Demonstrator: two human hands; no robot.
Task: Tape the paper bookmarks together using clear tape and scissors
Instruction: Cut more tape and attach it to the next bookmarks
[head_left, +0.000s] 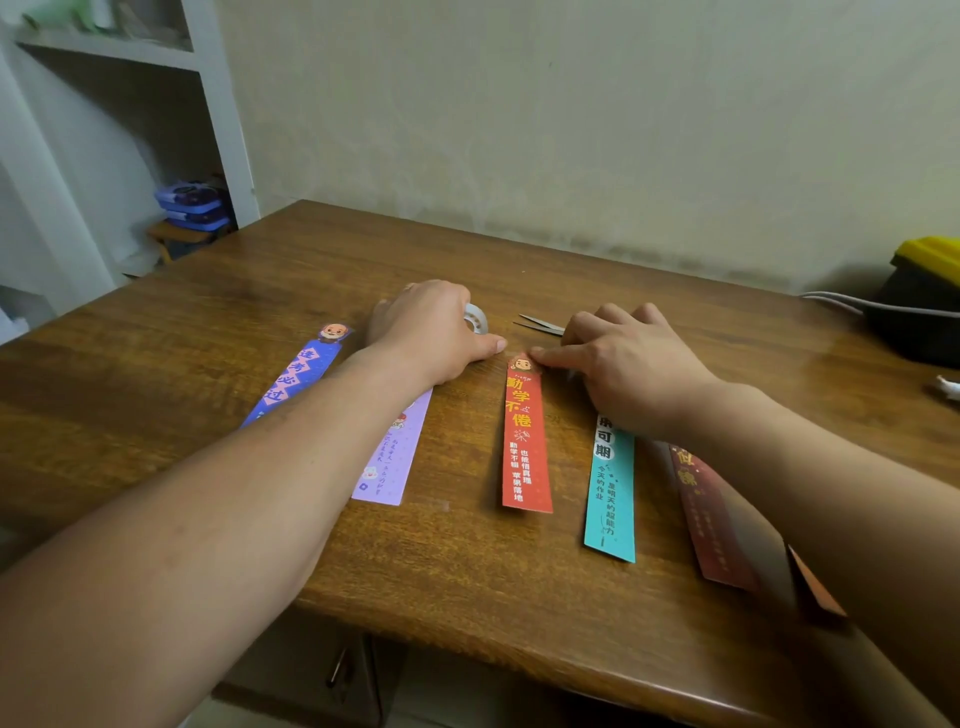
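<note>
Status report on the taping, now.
Left grip cupped round tape roll. Right grip thumb on top of red bookmark, fingers curled by scissors, hold unclear. Bookmarks untaped. Nothing blocking.

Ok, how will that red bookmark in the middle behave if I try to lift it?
The red bookmark looks like thin card lying flat on the table, so it is probably very light and bendy when held by one end. With no raised edge showing, it may be hard to pinch; sliding it on the smooth wood could be easier.
</note>
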